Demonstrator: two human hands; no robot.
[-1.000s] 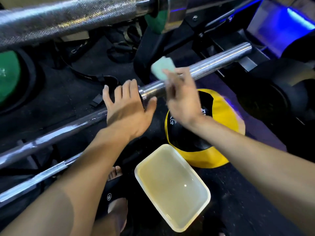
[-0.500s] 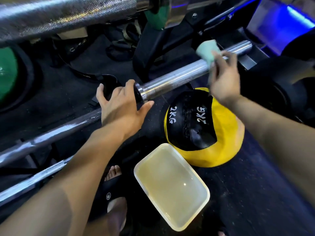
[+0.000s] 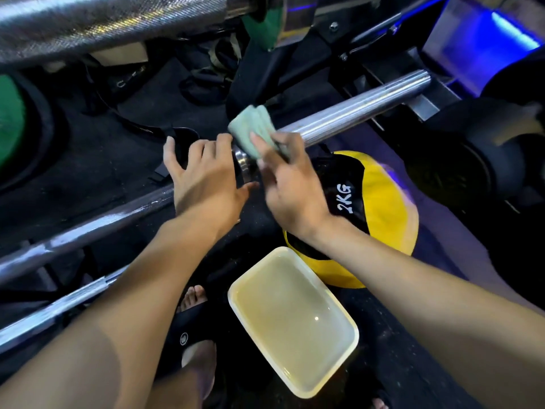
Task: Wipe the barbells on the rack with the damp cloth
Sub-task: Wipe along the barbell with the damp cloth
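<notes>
- Folded over the barbell sleeve, the pale green cloth (image 3: 253, 131) is pinched in the right hand (image 3: 290, 187), fingers curled over it and pressing it onto the metal right beside the collar.
- Left hand (image 3: 203, 175) is draped over the same barbell (image 3: 354, 109) just on the shaft side of the collar, fingers bent over the top, thumb pointing toward the right hand; the two hands sit nearly touching.
- That barbell runs on a slant from the lower left up to the upper right, its thick polished sleeve ending at a metal bracket (image 3: 430, 103) of the rack.
- Its thinner shaft (image 3: 88, 231) carries on down and left from under the left hand.
- A second bar (image 3: 53, 314) lies lower, near the left forearm, roughly parallel.
- A third, knurled bar (image 3: 103, 22) crosses the top of the view, close to the camera.
- Below the right wrist sits a yellow and black medicine ball (image 3: 383, 202) marked "2KG".
- Just in front of the ball, touching or nearly so, is a white rectangular tub (image 3: 352, 343) of cloudy yellowish water on the dark floor.
- A foot in a black sandal (image 3: 188, 329) stands beside the tub, under the left forearm.
- Green-faced weight plates show at the far left (image 3: 8, 125) and behind the top bar.
</notes>
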